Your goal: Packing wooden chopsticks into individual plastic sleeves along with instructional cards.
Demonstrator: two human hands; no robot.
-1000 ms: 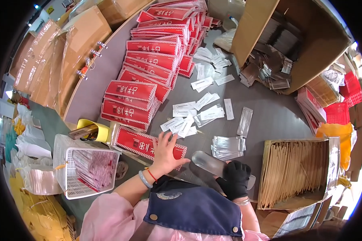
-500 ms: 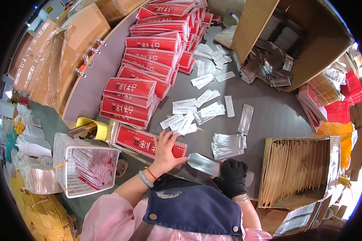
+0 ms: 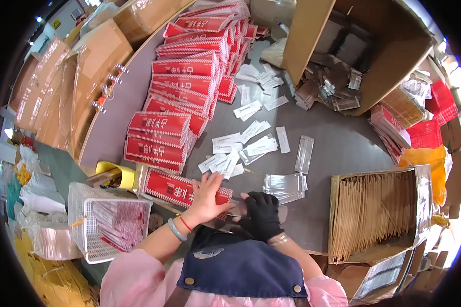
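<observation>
On the left, a white plastic basket (image 3: 80, 220) holds pink-printed packets (image 3: 119, 217). Just beyond its far side sits a yellow container (image 3: 124, 176). Farther along the worktop (image 3: 338, 138), overlapping red printed sleeves (image 3: 176, 84) run away in a long heap.

Near the middle, one red sleeve (image 3: 161, 185) lies at the worktop's near edge. The bare left hand (image 3: 206, 199) rests on its right end, fingers spread wide and thumb pointing right. Loose white packets (image 3: 223, 162) lie just past the fingertips.

To the right, the black-gloved right hand (image 3: 261, 216) covers a clear plastic piece (image 3: 283, 213), which shows beyond the glove; its fingers lie close together, though how firmly they grip cannot be told. Clear flat packets (image 3: 286, 188) are stacked just beyond, and a box of wooden sticks (image 3: 330, 225) stands farther right.

If the left hand pressed unevenly, the red sleeve might skid or crease; a tilted plastic piece could snag on its edge, and stretching fingers might scatter the white packets.
</observation>
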